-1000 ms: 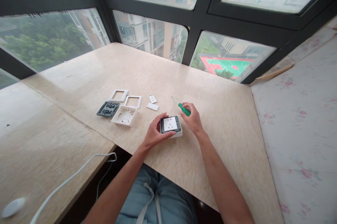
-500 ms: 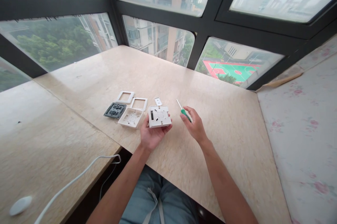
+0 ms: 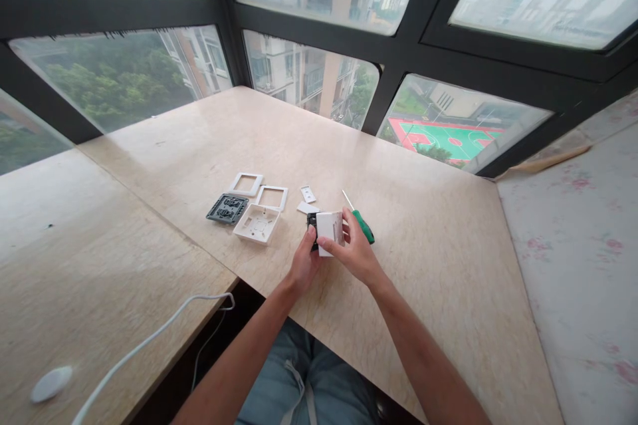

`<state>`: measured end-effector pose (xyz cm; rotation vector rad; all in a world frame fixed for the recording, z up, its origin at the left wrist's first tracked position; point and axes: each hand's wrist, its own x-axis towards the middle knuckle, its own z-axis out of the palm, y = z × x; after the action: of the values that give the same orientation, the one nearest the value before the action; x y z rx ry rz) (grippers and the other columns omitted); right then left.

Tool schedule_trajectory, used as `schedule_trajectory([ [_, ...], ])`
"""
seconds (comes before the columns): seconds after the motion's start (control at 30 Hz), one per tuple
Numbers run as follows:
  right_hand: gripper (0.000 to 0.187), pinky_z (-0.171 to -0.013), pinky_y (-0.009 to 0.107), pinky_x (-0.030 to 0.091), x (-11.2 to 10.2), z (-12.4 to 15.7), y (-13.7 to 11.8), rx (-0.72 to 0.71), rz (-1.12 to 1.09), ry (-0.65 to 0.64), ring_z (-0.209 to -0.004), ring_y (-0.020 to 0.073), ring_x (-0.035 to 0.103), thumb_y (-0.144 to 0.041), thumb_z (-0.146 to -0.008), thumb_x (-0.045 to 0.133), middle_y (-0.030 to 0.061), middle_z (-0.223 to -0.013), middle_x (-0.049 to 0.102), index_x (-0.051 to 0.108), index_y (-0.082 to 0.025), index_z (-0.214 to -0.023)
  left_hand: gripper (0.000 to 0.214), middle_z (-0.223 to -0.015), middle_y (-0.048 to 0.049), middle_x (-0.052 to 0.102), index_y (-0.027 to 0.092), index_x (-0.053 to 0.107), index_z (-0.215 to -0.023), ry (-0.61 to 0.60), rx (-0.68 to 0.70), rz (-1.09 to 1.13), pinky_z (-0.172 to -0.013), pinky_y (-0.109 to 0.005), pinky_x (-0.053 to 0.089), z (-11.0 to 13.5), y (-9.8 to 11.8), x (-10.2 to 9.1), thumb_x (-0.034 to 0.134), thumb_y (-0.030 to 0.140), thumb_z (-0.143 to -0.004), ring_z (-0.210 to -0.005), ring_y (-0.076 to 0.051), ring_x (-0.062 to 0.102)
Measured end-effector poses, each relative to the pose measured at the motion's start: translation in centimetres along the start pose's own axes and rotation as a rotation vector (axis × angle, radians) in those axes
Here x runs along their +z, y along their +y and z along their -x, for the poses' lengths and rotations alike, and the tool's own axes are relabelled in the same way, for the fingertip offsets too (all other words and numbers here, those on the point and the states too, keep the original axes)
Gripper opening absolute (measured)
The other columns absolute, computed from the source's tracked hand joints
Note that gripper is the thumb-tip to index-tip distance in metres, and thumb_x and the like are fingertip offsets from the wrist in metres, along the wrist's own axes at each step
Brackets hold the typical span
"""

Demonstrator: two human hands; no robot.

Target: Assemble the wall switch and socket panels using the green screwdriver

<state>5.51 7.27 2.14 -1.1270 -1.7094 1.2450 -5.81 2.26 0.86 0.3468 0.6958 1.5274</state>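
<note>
My left hand (image 3: 303,260) is closed on a black socket module (image 3: 312,220), its thumb resting on the dark face. Against that module's right side, my right hand (image 3: 357,251) grips a white switch box (image 3: 327,227) tilted on edge, thumb in front and fingers on the far side. Whether the two parts are still joined, I cannot tell. Just right of my right fingers lies a green-handled screwdriver (image 3: 365,227) on the table. Beyond my hands are a flat white piece (image 3: 308,208) and a small white plate with holes (image 3: 308,194).
To the left lie two white square frames (image 3: 247,183) (image 3: 272,197), a dark socket plate (image 3: 227,209) and an open white box (image 3: 257,224) on the beige tabletop (image 3: 428,265). A white cable (image 3: 149,335) and a white disc (image 3: 51,384) are at the lower left. Windows border the back.
My right hand has let go of the screwdriver, now on the table, and taken hold of the white box. The box has turned on edge, showing the black module. A flat white piece now shows beyond it.
</note>
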Motion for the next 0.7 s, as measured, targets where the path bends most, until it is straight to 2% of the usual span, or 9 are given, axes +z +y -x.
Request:
schedule_trajectory([
  [0.07, 0.09, -0.1, 0.049, 0.05, -0.3, -0.2, -0.3, 0.076, -0.173, -0.001, -0.125, 0.0315, 0.056, -0.049, -0.068, 0.082, 0.0135, -0.147, 0.047, 0.041, -0.027, -0.144, 0.052, -0.117, -0.0139, 0.072, 0.011, 0.067, -0.12, 0.018, -0.012, 0.057, -0.105, -0.044, 0.047, -0.2, 0.1, -0.2, 0.061, 0.053, -0.09, -0.122, -0.032, 0.061],
  [0.13, 0.077, -0.092, 0.042, 0.054, -0.5, -0.4, -0.8, 0.109, -0.347, -0.012, -0.114, 0.028, 0.063, -0.045, -0.068, 0.082, 0.011, -0.137, 0.058, 0.05, -0.026, -0.135, 0.047, -0.114, -0.0141, 0.073, 0.01, 0.067, -0.119, 0.066, -0.012, 0.105, -0.101, -0.043, 0.05, -0.6, 0.2, -0.4, 0.058, 0.048, -0.092, -0.115, -0.029, 0.065],
  [0.23, 0.052, -0.083, 0.033, 0.055, -0.8, -0.5, -1.5, 0.106, -0.553, 0.008, -0.099, 0.0224, 0.067, -0.041, -0.073, 0.079, 0.0052, -0.111, 0.071, 0.061, -0.024, -0.118, 0.037, -0.106, -0.0144, 0.075, 0.009, 0.066, -0.115, 0.154, -0.027, 0.156, -0.093, -0.041, 0.055, -1.0, 0.5, -0.8, 0.056, 0.039, -0.095, -0.098, -0.025, 0.071],
  [0.33, 0.036, -0.078, 0.028, 0.054, -1.0, -0.6, -1.4, 0.136, -0.726, 0.067, -0.087, 0.018, 0.067, -0.041, -0.076, 0.077, 0.002, -0.095, 0.073, 0.067, -0.021, -0.103, 0.034, -0.102, -0.0148, 0.075, 0.01, 0.064, -0.115, 0.188, -0.072, 0.219, -0.085, -0.04, 0.059, -1.1, 1.2, -0.9, 0.053, 0.036, -0.096, -0.09, -0.023, 0.072],
  [0.43, 0.033, -0.08, 0.029, 0.055, -1.0, -0.8, -0.7, 0.203, -0.882, 0.092, -0.085, 0.0182, 0.068, -0.043, -0.077, 0.074, 0.0026, -0.092, 0.075, 0.07, -0.018, -0.099, 0.032, -0.104, -0.0149, 0.075, 0.011, 0.064, -0.114, 0.169, -0.102, 0.263, -0.083, -0.04, 0.06, -0.9, 1.8, -0.9, 0.054, 0.033, -0.095, -0.09, -0.022, 0.072],
  [0.5, 0.034, -0.081, 0.031, 0.056, -1.1, -0.8, -0.3, 0.232, -0.944, 0.111, -0.087, 0.0197, 0.07, -0.044, -0.078, 0.073, 0.0038, -0.094, 0.076, 0.07, -0.018, -0.101, 0.028, -0.106, -0.0144, 0.074, 0.009, 0.065, -0.112, 0.149, -0.113, 0.261, -0.085, -0.041, 0.06, -0.7, 1.9, -0.9, 0.056, 0.026, -0.092, -0.089, -0.021, 0.072],
  [0.6, 0.035, -0.08, 0.032, 0.058, -1.3, -0.9, 0.4, 0.25, -0.988, 0.146, -0.089, 0.0206, 0.071, -0.044, -0.079, 0.071, 0.0038, -0.098, 0.078, 0.07, -0.019, -0.104, 0.026, -0.109, -0.0128, 0.074, 0.008, 0.067, -0.107, 0.129, -0.117, 0.238, -0.089, -0.042, 0.06, -0.6, 1.8, -1.1, 0.057, 0.014, -0.084, -0.087, -0.02, 0.071],
  [0.7, 0.037, -0.083, 0.035, 0.058, -1.5, -0.7, 0.9, 0.265, -1.008, 0.152, -0.092, 0.0219, 0.072, -0.046, -0.08, 0.07, 0.0034, -0.103, 0.078, 0.069, -0.021, -0.108, 0.029, -0.117, -0.0125, 0.072, 0.009, 0.068, -0.106, 0.122, -0.129, 0.226, -0.09, -0.043, 0.06, -0.6, 1.6, -1.3, 0.057, 0.01, -0.08, -0.094, -0.022, 0.071],
])
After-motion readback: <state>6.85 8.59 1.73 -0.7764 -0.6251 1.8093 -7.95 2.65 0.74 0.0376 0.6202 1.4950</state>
